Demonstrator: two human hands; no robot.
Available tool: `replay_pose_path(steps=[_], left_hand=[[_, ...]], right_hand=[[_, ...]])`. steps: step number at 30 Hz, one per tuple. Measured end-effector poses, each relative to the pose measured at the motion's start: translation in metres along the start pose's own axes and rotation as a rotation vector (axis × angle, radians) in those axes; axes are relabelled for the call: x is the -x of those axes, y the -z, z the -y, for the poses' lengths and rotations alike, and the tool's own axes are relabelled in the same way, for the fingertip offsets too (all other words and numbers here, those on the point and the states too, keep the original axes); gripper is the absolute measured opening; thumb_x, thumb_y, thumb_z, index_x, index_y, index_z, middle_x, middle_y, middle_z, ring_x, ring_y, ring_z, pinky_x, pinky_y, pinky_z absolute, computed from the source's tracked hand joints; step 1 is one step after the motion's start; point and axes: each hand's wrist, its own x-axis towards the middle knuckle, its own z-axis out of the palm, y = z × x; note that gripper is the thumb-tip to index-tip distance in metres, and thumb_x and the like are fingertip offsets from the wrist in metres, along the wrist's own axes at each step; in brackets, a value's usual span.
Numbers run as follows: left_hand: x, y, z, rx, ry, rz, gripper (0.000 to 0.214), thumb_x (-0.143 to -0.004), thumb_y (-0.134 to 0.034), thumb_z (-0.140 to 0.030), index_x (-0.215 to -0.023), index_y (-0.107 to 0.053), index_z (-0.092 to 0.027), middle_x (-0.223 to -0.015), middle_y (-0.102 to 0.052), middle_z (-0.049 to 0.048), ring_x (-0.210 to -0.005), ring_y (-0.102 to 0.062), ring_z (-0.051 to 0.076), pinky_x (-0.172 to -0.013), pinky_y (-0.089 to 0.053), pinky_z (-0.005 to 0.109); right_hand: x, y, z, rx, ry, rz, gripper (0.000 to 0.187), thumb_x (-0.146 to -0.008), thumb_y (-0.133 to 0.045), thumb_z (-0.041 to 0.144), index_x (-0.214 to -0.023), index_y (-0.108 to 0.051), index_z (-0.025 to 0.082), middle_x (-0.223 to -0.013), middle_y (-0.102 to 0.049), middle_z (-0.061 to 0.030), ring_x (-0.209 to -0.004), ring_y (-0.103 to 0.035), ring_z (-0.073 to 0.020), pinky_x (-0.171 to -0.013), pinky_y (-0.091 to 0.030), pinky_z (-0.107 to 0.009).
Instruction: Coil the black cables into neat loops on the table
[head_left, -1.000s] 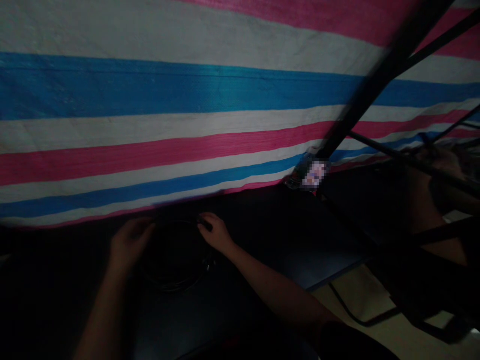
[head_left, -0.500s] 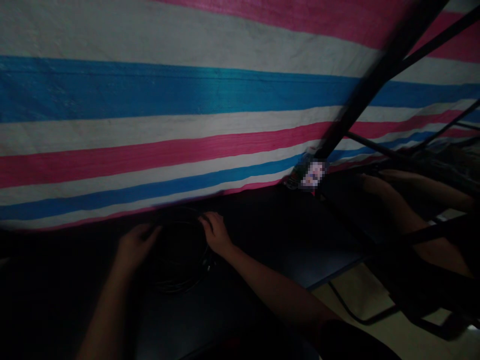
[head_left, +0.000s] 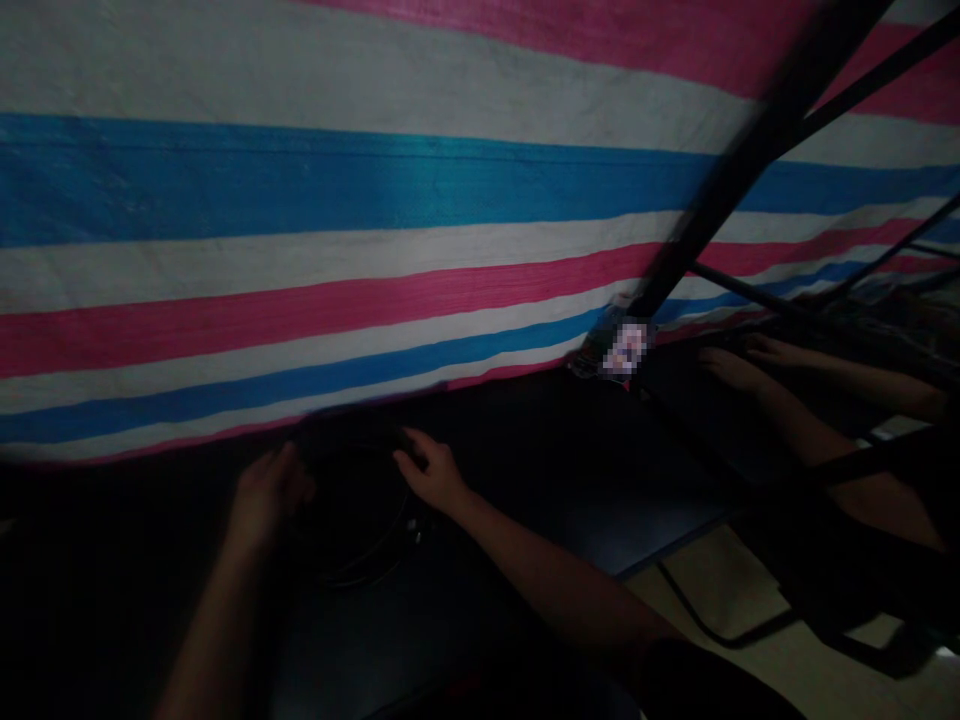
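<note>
A coil of thin black cable (head_left: 358,574) lies on the dark tabletop (head_left: 495,590), with small pale spots, perhaps plugs, on its right side. My left hand (head_left: 268,492) is at the coil's left edge, its fingers curled in around the strands and slightly blurred. On the upper right of the loop, my right hand (head_left: 435,472) grips the cable between thumb and fingers. Deep shadow hides much of the coil and the exact strands in each hand.
A striped plastic sheet (head_left: 375,290) hangs behind the table. A black metal post (head_left: 697,235) slants down at the right, with a small pixelated item (head_left: 627,348) at its foot. Beyond it, another person's hands (head_left: 739,368) rest on the dark surface.
My left fingers have curled inward at the coil's left edge. My right thumb and fingers have shifted their hold slightly. The other person's hands have moved a little to the left.
</note>
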Motion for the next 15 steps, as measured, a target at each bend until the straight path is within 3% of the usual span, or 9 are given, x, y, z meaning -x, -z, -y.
replay_pose_path(steps=[3, 6, 10, 13, 15], left_hand=[[0.001, -0.008, -0.005, 0.165, 0.04, 0.01, 0.048, -0.091, -0.065, -0.045, -0.059, -0.037, -0.024, -0.039, -0.032, -0.0098, -0.034, -0.025, 0.01, -0.042, -0.033, 0.026], [0.002, -0.012, -0.008, 0.279, 0.067, -0.001, 0.048, -0.094, -0.06, -0.041, -0.059, -0.033, -0.023, -0.038, -0.03, -0.0096, -0.034, -0.023, 0.009, -0.042, -0.032, 0.025], [0.005, -0.014, -0.009, 0.356, 0.065, -0.038, 0.049, -0.097, -0.056, -0.039, -0.059, -0.031, -0.022, -0.038, -0.029, -0.0089, -0.036, -0.022, 0.008, -0.045, -0.032, 0.024], [0.007, -0.017, -0.011, 0.365, 0.054, -0.073, 0.049, -0.098, -0.056, -0.04, -0.059, -0.032, -0.022, -0.038, -0.029, -0.0088, -0.037, -0.023, 0.009, -0.047, -0.032, 0.025], [0.008, -0.019, -0.012, 0.353, 0.051, -0.089, 0.048, -0.098, -0.057, -0.04, -0.06, -0.033, -0.022, -0.039, -0.029, -0.009, -0.037, -0.023, 0.009, -0.047, -0.033, 0.026]], right_hand=[[0.004, -0.001, 0.002, -0.067, -0.018, 0.101, 0.081, -0.088, -0.068, 0.042, -0.16, -0.035, 0.021, -0.104, -0.074, -0.0074, -0.088, -0.071, -0.0214, -0.081, -0.059, -0.037], [0.007, 0.0, 0.007, -0.121, -0.049, 0.249, 0.1, -0.087, -0.072, 0.043, -0.166, -0.015, 0.022, -0.1, -0.073, -0.0048, -0.084, -0.07, -0.0201, -0.077, -0.059, -0.035], [0.008, 0.006, 0.021, -0.027, -0.001, 0.398, 0.082, -0.087, -0.074, 0.05, -0.156, -0.043, 0.02, -0.089, -0.072, -0.0021, -0.076, -0.068, -0.0177, -0.07, -0.055, -0.03], [0.01, 0.008, 0.034, 0.147, 0.108, 0.522, 0.062, -0.083, -0.076, 0.057, -0.131, -0.068, 0.019, -0.079, -0.072, -0.001, -0.068, -0.066, -0.0166, -0.063, -0.05, -0.027], [0.013, 0.007, 0.041, 0.233, 0.199, 0.598, 0.051, -0.08, -0.077, 0.06, -0.112, -0.077, 0.021, -0.077, -0.073, -0.0004, -0.067, -0.066, -0.0164, -0.06, -0.047, -0.025]])
